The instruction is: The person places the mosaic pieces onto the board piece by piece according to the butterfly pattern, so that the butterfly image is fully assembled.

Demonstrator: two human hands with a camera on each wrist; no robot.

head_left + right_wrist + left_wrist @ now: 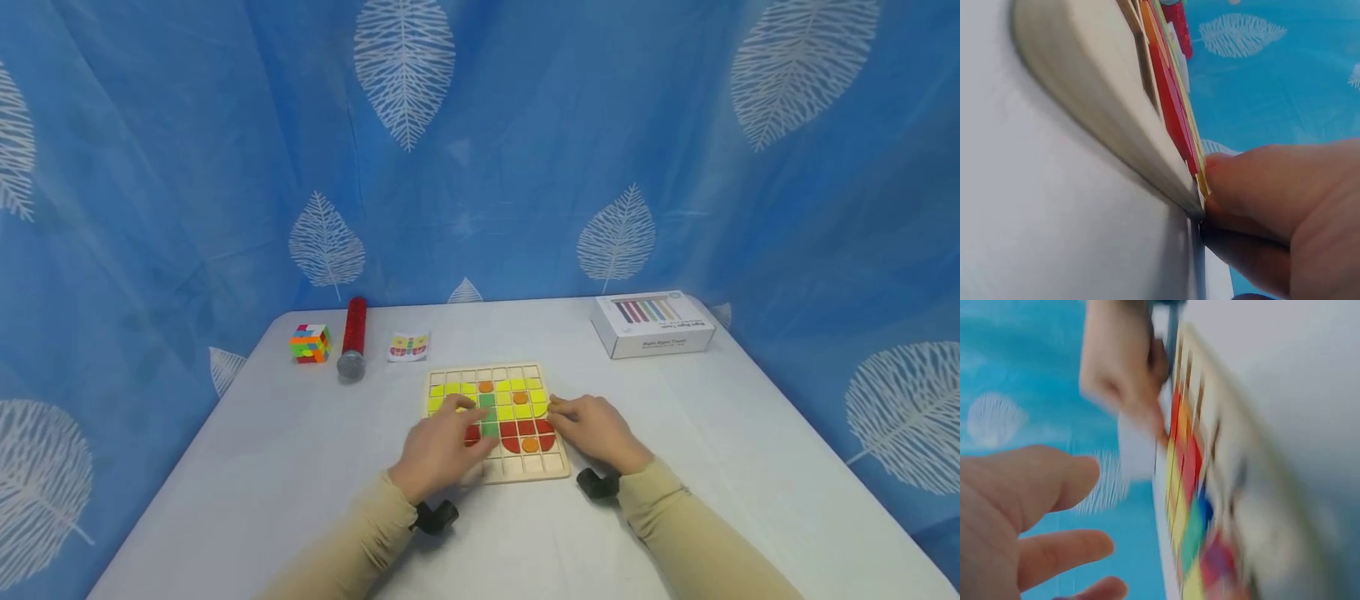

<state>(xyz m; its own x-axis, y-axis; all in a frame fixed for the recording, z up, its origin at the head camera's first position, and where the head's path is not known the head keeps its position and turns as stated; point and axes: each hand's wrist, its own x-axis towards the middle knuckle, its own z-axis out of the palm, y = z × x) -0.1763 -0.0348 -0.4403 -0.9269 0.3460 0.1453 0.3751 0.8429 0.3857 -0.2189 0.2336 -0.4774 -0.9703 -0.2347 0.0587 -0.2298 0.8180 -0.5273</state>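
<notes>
A square wooden grid board (525, 467) lies on the table, its cells filled partly with yellow, red, green and orange pieces. Over its left part hovers my left hand (444, 442), fingers spread and loosely bent; the left wrist view shows nothing between thumb and fingers. That hand hides some pieces in the head view. My right hand (597, 429) grips the board's right edge, thumb (1229, 175) at the top beside the yellow and red pieces (1172, 106), other fingers curled against the side. The left wrist view is blurred; a blue piece (1205, 509) shows there.
Behind the board lie a small picture card (408, 347), a red microphone-like tube (355, 333) with a grey head, and a colourful puzzle cube (311, 343). A white box (652, 325) stands at the back right. A blue leaf-patterned curtain (480, 150) hangs behind the table.
</notes>
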